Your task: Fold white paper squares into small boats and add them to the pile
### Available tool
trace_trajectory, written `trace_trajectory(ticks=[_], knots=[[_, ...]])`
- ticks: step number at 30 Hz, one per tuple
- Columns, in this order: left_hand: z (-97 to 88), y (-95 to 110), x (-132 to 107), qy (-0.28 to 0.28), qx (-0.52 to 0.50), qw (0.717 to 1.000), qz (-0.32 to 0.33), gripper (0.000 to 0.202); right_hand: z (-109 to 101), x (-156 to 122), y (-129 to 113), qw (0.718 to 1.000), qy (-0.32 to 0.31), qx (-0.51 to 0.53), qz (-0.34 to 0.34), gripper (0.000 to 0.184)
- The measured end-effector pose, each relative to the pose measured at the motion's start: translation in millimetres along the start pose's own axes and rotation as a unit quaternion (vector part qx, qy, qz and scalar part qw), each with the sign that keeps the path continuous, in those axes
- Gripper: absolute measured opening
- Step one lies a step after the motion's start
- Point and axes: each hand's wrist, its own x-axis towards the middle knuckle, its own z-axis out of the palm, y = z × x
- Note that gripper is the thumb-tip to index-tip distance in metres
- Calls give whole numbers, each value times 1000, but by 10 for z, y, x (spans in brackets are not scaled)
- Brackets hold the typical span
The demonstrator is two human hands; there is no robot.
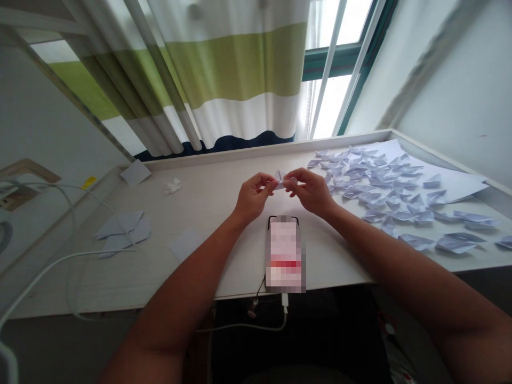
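Between my two hands, over the middle of the white desk, is a small folded paper boat (279, 177) with a pointed peak in its centre. My left hand (256, 193) pinches its left end between thumb and fingers. At the right end, the fingertips of my right hand (309, 188) are closed on the paper too. Fingers cover both ends of the boat. Directly below my hands lies a phone (284, 253) with a blurred-out screen. To the right of my right hand, many folded paper boats (372, 197) are spread over the desk.
Large white sheets (460, 181) lie under some boats at the right. Flat paper pieces (128, 232) are stacked at the left, with a crumpled white scrap (173, 186) behind. A charging cable (285, 304) hangs from the phone over the front edge. Curtains (240, 69) hang behind the desk.
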Motion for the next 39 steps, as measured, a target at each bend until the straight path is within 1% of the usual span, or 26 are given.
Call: trace_trajectory(ticks=[4,8,10,13,16,18,20,24,26,29,31,33,35,39], knots=[[-12,44,-8,-2,12,1000,8,33,-37,0,-44,999,-39,7,-23,29],[-21,52,-31,-29,36,999,3,31,-34,-7,-24,999,-35,26,-10,27],[-24,30,-34,-24,31,999,12,27,-25,-11,-12,999,-34,32,2,29],[-30,-25,-24,2,7,1000,23,23,-23,-8,-16,999,-37,31,6,30],[-35,-70,-6,16,-16,1000,7,26,-44,6,-37,999,-42,-6,-20,27],[-34,-82,4,14,-35,999,-11,29,-60,15,-41,997,-45,-37,-46,22],[-28,-78,8,8,-56,998,-26,30,-72,19,-31,996,-48,-46,-60,18],[-9,-16,-2,13,-78,997,-20,30,-89,19,-9,996,-57,-20,-71,15],[1,34,-10,11,-88,996,-15,30,-99,24,-16,994,-54,-23,-94,13],[15,97,-18,3,-111,993,-28,33,-95,31,-30,990,-39,-37,-128,12],[19,112,-21,9,-118,992,-51,36,-68,30,-17,995,-27,-18,-99,17],[17,103,-20,20,-118,990,-80,39,-32,27,17,999,-18,31,-30,26],[9,80,-18,32,-121,986,-106,43,-1,27,59,997,-11,75,23,34],[-5,34,-14,47,-138,980,-138,58,19,37,101,990,7,123,63,42]])
